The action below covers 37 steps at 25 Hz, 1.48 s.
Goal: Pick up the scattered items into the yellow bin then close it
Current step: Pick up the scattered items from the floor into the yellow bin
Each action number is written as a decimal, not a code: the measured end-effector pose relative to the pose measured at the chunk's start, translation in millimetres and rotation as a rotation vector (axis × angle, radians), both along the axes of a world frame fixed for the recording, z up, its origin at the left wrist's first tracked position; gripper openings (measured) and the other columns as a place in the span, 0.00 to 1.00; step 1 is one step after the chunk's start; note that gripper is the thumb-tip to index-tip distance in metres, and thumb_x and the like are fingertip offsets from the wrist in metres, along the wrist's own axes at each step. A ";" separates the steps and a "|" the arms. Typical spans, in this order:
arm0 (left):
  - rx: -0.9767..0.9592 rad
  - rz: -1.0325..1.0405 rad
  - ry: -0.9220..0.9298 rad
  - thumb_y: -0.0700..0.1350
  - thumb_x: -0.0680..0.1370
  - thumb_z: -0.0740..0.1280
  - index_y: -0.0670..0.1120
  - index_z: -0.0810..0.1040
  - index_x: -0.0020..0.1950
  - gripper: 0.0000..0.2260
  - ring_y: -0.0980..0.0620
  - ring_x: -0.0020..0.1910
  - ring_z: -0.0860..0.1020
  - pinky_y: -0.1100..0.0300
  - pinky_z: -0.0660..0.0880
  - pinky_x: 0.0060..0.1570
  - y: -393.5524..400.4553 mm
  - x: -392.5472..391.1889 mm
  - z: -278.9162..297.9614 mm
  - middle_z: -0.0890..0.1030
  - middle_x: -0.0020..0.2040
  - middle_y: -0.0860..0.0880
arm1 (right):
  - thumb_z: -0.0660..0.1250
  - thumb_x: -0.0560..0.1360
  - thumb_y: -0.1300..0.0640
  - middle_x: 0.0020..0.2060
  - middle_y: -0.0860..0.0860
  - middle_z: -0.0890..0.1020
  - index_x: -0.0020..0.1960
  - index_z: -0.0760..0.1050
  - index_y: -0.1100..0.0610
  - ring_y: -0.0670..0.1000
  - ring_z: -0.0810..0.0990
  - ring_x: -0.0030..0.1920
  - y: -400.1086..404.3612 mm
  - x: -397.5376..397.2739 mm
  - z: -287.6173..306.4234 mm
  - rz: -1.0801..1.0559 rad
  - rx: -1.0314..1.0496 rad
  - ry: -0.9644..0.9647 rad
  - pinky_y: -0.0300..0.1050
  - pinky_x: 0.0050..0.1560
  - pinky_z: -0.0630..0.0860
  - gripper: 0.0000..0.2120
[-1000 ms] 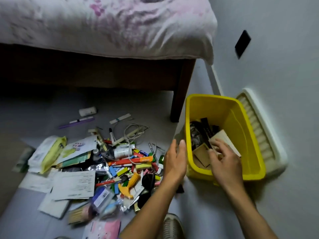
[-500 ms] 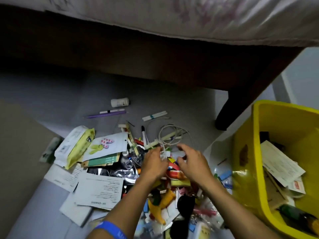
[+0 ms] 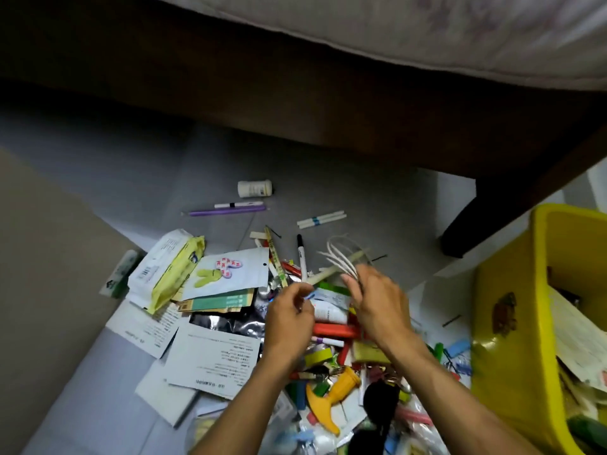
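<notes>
The yellow bin stands at right, uncovered, beside the floor clutter. Right hand grips the looped white cable; left hand pinches something small, unidentifiable. Risk: cable loops snag neighbouring pens, dragging them along.

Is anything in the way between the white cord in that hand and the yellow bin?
Nothing visible blocks it. The right hand lifts the white cord above the pile, and the yellow bin stands open to the right, with only low floor clutter in between.
</notes>
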State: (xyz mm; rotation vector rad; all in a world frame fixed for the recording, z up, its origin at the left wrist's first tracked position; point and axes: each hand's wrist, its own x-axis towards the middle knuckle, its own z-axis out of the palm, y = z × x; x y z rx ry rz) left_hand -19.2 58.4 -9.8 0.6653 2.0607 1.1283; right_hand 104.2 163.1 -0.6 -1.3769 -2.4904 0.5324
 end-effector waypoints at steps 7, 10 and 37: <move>0.282 -0.122 0.187 0.48 0.70 0.76 0.64 0.55 0.75 0.42 0.53 0.73 0.61 0.53 0.64 0.67 -0.3 22.9 121.9 0.59 0.76 0.54 | 0.61 0.81 0.51 0.28 0.45 0.71 0.39 0.72 0.51 0.43 0.69 0.29 5.7 54.0 170.9 0.090 -0.139 0.500 0.44 0.31 0.65 0.13; 0.421 -0.377 0.187 0.59 0.64 0.78 0.69 0.48 0.76 0.51 0.55 0.76 0.58 0.52 0.61 0.70 2.5 34.9 181.2 0.56 0.78 0.58 | 0.60 0.79 0.46 0.27 0.43 0.72 0.41 0.75 0.53 0.41 0.68 0.28 -1.7 87.7 237.9 0.224 -0.172 0.509 0.36 0.29 0.64 0.14; -0.013 -0.030 -0.316 0.46 0.82 0.62 0.47 0.75 0.67 0.14 0.55 0.50 0.78 0.64 0.77 0.52 -15.2 165.0 99.6 0.80 0.57 0.50 | 0.66 0.76 0.57 0.55 0.53 0.80 0.57 0.78 0.56 0.52 0.77 0.56 -49.3 212.7 121.4 -0.202 -0.107 0.142 0.42 0.51 0.69 0.10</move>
